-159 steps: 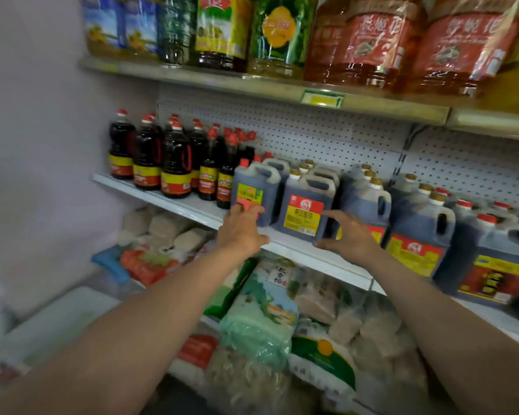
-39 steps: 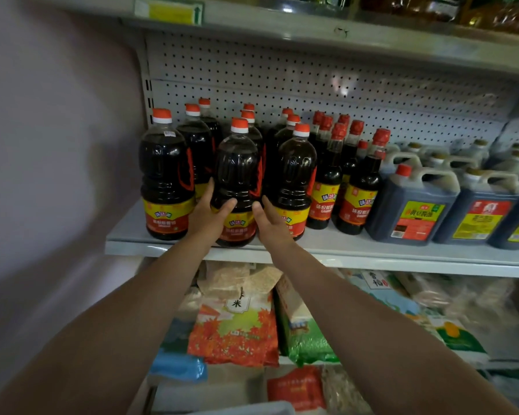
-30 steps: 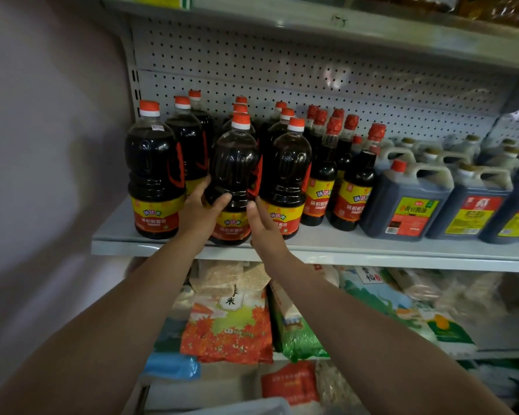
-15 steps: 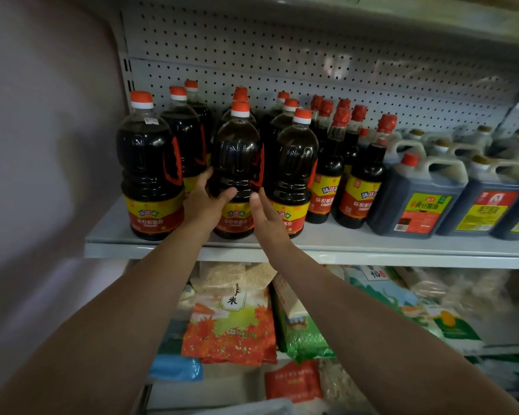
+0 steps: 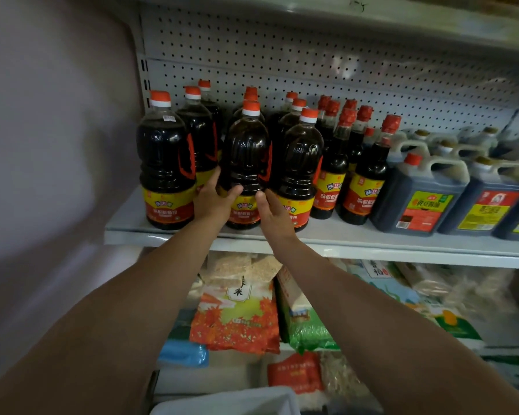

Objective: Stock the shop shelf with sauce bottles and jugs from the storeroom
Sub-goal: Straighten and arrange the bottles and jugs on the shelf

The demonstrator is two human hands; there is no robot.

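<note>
Since half a second ago little has shifted: our hands remain on the same big sauce bottle (image 5: pixel 246 172), which still stands upright at the front of the middle shelf (image 5: pixel 342 235), second from the left in the front row. Our left hand (image 5: pixel 213 202) cups its lower left side, thumb curled across the front just above the label, a holding grip. Our right hand (image 5: pixel 271 212) lies against its lower right side with fingers fairly straight, a loose, wide grip that presses rather than clasps. Just beside it on the left stands another large bottle (image 5: pixel 167 166); on the right a third (image 5: pixel 301 172) touches or nearly touches it. More red-capped bottles fill the rows behind. Further right come slimmer bottles (image 5: pixel 369 181), then dark jugs (image 5: pixel 420 199) with pale handles and yellow-red labels. A pegboard panel (image 5: pixel 312 64) backs the shelf. Below, bags of rice and grain (image 5: pixel 237 313) lie stacked, one printed with orange leaves.
</note>
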